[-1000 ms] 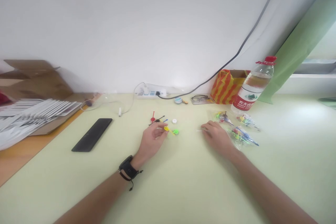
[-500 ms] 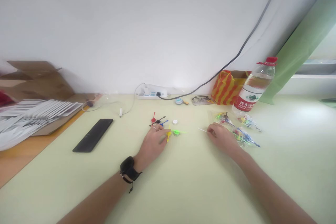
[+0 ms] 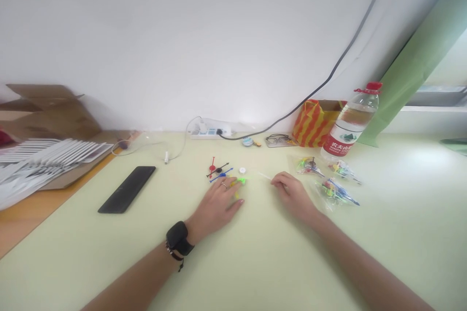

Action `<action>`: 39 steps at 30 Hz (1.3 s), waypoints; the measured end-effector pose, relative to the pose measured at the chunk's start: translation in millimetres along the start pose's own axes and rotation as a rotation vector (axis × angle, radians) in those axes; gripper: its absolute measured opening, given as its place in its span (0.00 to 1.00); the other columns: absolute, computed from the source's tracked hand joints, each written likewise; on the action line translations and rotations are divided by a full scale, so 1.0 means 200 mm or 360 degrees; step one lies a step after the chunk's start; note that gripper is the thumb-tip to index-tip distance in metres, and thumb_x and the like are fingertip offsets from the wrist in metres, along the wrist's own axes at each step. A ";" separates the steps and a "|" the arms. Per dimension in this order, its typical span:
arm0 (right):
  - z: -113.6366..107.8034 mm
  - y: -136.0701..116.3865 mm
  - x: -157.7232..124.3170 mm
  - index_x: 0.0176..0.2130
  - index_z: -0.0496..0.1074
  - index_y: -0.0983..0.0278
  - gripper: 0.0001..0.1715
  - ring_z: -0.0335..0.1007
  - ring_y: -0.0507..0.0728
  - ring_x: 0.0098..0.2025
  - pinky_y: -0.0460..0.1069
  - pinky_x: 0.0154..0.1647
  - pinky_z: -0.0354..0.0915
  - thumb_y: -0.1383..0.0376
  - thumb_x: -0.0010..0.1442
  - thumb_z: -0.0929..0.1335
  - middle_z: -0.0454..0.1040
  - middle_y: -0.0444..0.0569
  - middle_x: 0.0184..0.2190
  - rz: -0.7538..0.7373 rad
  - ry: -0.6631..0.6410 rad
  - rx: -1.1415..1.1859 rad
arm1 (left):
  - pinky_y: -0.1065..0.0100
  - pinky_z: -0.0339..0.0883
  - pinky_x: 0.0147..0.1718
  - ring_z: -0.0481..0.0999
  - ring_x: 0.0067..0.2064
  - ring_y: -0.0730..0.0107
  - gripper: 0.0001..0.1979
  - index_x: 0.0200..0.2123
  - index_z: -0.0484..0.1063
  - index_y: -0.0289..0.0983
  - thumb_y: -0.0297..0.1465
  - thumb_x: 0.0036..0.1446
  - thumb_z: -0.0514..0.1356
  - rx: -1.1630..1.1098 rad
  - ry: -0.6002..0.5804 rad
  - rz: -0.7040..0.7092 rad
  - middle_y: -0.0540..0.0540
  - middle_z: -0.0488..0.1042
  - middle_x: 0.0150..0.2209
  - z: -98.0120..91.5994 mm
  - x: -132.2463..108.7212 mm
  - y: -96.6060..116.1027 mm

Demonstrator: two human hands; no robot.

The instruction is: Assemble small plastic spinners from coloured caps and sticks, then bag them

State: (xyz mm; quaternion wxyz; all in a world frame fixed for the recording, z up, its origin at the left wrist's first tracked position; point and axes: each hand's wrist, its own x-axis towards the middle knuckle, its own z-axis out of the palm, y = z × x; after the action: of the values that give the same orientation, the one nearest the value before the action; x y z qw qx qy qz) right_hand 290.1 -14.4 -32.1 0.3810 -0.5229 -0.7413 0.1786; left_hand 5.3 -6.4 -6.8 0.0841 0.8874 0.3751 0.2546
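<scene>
1. The bare left hand (image 3: 217,204), ringed on one finger, was pinching a thin yellow plastic arrow (image 3: 237,195) a second ago; now its fingers spread over that piece, thumb stretched out to the right.
2. The yellow arrow, clearly seen half a second ago, is now mostly hidden under the hand.
3. The bright green plastic spinner (image 3: 242,181) has lost sight of its long rightward arm; only a blurred patch shows by the fingertips.
4. The slim blue plastic arrow (image 3: 221,175), partly covered earlier, now shows along its length.
5. The bare right hand (image 3: 293,194) has moved left, bringing its thin white plastic stick (image 3: 264,175) nearer the green spinner.
</scene>
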 end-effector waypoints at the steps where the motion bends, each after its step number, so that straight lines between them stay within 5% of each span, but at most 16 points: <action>1: 0.02 0.00 0.00 0.41 0.74 0.61 0.15 0.75 0.60 0.44 0.55 0.49 0.69 0.71 0.65 0.60 0.76 0.53 0.43 -0.0026 -0.0003 0.0035 | 0.46 0.63 0.62 0.68 0.62 0.48 0.18 0.58 0.72 0.42 0.33 0.65 0.60 -0.0004 0.0023 -0.0017 0.40 0.74 0.57 0.00 0.00 -0.01; 12: 0.11 -0.02 -0.01 0.65 0.68 0.59 0.30 0.64 0.63 0.67 0.62 0.69 0.60 0.71 0.66 0.61 0.68 0.54 0.65 -0.0206 -0.0178 0.0040 | 0.50 0.66 0.62 0.70 0.62 0.53 0.18 0.58 0.70 0.41 0.33 0.67 0.58 -0.0071 -0.0076 -0.0026 0.41 0.72 0.59 0.03 -0.01 0.01; 23: 0.12 -0.05 0.02 0.66 0.67 0.59 0.32 0.62 0.63 0.68 0.63 0.69 0.60 0.73 0.65 0.62 0.67 0.54 0.66 -0.0287 -0.0255 -0.0050 | 0.49 0.65 0.64 0.69 0.64 0.53 0.18 0.59 0.70 0.39 0.33 0.67 0.58 -0.0114 -0.0120 -0.0087 0.39 0.71 0.61 0.03 -0.01 0.01; 30: 0.11 -0.08 0.03 0.67 0.65 0.56 0.34 0.62 0.63 0.67 0.63 0.68 0.61 0.73 0.65 0.62 0.67 0.52 0.65 -0.0350 -0.0274 -0.0033 | 0.52 0.62 0.65 0.66 0.66 0.56 0.25 0.67 0.60 0.42 0.31 0.69 0.54 -0.0290 -0.0072 -0.0130 0.42 0.67 0.66 0.01 -0.01 0.03; 39: 0.11 -0.08 0.02 0.63 0.70 0.63 0.27 0.64 0.64 0.66 0.62 0.67 0.63 0.69 0.66 0.64 0.70 0.57 0.63 -0.0262 -0.0257 -0.0103 | 0.54 0.67 0.61 0.71 0.62 0.58 0.18 0.54 0.72 0.43 0.23 0.66 0.53 -0.0339 0.0024 -0.0077 0.44 0.74 0.57 0.06 0.01 -0.03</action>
State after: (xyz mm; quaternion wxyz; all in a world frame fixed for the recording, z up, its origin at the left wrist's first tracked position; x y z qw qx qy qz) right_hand 262.1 -13.6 -34.9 0.3164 -0.4562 -0.8154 0.1641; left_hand 8.3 0.6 -18.0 0.1813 0.8621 0.3678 0.2976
